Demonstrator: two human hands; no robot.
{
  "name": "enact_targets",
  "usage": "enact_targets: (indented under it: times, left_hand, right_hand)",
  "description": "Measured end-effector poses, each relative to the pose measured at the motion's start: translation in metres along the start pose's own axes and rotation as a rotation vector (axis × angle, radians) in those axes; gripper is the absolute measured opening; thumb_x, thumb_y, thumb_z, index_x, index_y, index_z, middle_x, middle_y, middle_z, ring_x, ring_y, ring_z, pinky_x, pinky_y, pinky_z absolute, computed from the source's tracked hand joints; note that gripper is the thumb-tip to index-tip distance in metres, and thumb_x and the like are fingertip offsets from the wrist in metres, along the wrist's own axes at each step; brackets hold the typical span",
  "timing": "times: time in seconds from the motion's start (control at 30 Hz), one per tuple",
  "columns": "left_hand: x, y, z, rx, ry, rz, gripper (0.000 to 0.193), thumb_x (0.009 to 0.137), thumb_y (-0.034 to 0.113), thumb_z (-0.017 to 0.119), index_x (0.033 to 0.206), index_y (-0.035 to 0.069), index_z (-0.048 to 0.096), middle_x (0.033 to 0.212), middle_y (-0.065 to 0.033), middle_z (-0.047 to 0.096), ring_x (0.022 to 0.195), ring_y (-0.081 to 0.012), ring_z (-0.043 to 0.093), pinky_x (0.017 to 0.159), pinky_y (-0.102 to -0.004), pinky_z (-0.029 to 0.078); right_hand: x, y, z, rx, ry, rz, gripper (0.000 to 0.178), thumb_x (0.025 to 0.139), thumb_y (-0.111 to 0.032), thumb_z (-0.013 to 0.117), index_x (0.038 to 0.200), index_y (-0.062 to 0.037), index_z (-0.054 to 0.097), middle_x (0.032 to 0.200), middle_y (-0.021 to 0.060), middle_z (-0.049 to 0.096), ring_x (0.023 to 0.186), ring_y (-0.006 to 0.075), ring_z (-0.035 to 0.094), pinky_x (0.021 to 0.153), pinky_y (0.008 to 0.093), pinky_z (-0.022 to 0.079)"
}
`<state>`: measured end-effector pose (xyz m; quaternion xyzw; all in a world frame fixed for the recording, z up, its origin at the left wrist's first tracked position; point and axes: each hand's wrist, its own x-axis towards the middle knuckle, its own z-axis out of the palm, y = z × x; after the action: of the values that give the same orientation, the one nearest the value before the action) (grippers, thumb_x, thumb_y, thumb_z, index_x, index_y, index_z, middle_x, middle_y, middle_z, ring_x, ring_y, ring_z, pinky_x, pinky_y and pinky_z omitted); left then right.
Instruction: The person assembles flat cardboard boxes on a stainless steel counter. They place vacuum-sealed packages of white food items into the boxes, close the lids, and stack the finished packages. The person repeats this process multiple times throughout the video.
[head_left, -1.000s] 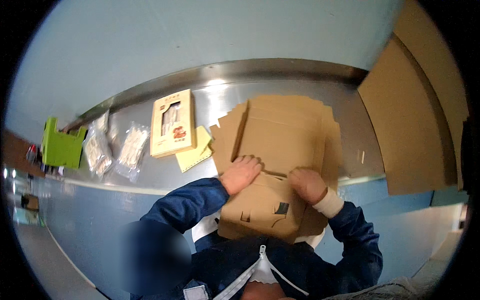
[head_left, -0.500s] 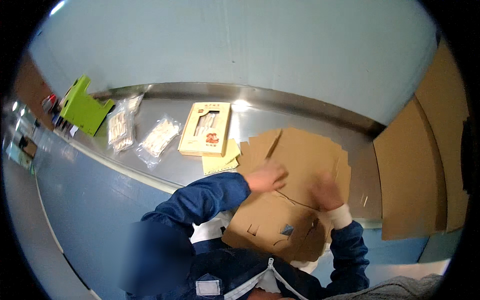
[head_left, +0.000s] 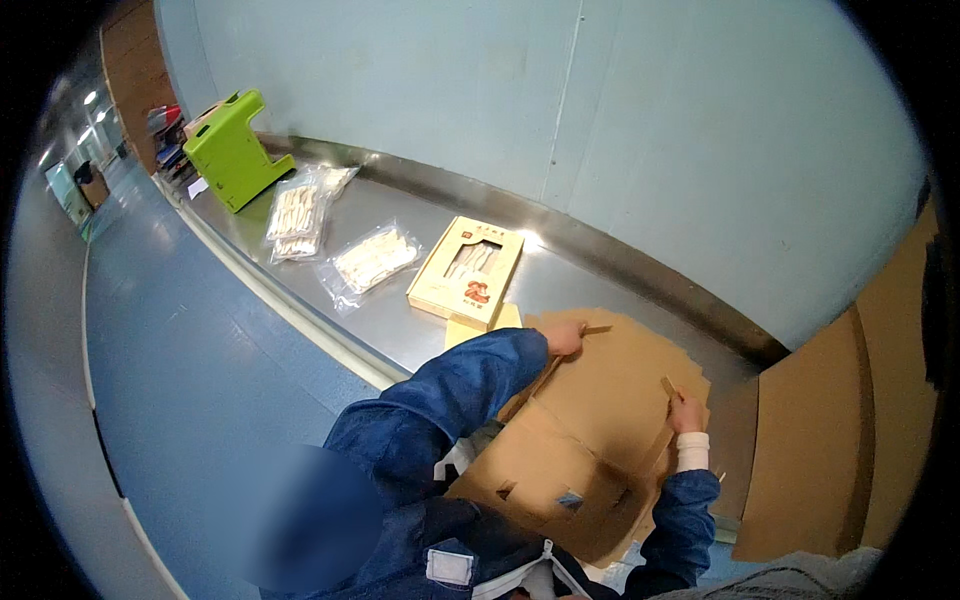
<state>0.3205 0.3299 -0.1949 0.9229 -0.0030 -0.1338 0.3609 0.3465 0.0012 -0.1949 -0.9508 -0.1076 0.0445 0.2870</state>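
Hands (head_left: 563, 339) (head_left: 686, 413) shifted farther up cardboard (head_left: 605, 385) | each pinching a flap (head_left: 599, 329) | left sleeve (head_left: 470, 385) partly hides yellow paper (head_left: 508, 317) | pale box (head_left: 468, 273) beyond

1. A packing workshop, apparently for food goods.
2. Work surface: a long stainless-steel counter (head_left: 395, 325) set against a pale blue panelled wall (head_left: 660, 150).
3. Packing stock: die-cut cardboard blanks (head_left: 615, 400) near the person, with large cardboard sheets (head_left: 800, 450) at the right.
4. Goods: clear plastic pouches (head_left: 375, 260) of pale sticks beside a windowed, printed carton (head_left: 458, 285).
5. Underfoot: a glossy blue floor (head_left: 180, 350), stretching toward distant lights (head_left: 90, 98).
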Motion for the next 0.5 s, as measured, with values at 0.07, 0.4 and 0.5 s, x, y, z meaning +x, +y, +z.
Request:
enact_targets:
  times: [0.07, 0.4, 0.5]
  left_hand:
    - [0.006, 0.002, 0.001, -0.140, -0.023, 0.042, 0.043, 0.075, 0.012, 0.060, 0.116, 0.002, 0.051, 0.090, -0.0154, 0.061, 0.087, -0.0256, 0.058, 0.073, -0.0368, 0.045]
    - [0.002, 0.020, 0.027, -0.816, 0.236, 0.086, 0.040, 0.084, 0.034, 0.062, 0.109, 0.004, 0.052, 0.093, -0.0047, 0.049, 0.086, -0.0153, 0.046, 0.081, -0.0274, 0.039]
    - [0.023, -0.004, 0.014, -0.621, 0.129, 0.150, 0.047, 0.084, 0.045, 0.058, 0.108, 0.004, 0.058, 0.087, -0.0034, 0.054, 0.087, -0.0157, 0.049, 0.081, -0.0284, 0.040]
  right_hand:
    - [0.004, 0.032, 0.001, 0.341, 0.030, -0.026, 0.021, 0.084, -0.010, 0.052, 0.100, 0.0008, 0.061, 0.093, 0.0107, 0.063, 0.088, 0.0229, 0.058, 0.079, 0.0297, 0.045]
    - [-0.016, 0.034, -0.006, 0.383, 0.108, -0.026, 0.019, 0.082, -0.016, 0.061, 0.094, -0.0010, 0.057, 0.081, 0.0075, 0.058, 0.080, 0.0180, 0.056, 0.076, 0.0285, 0.043]
    - [-0.001, 0.010, -0.017, 0.087, 0.060, -0.097, 0.033, 0.084, -0.031, 0.057, 0.098, -0.0005, 0.057, 0.085, 0.0148, 0.061, 0.084, 0.0240, 0.059, 0.078, 0.0329, 0.044]
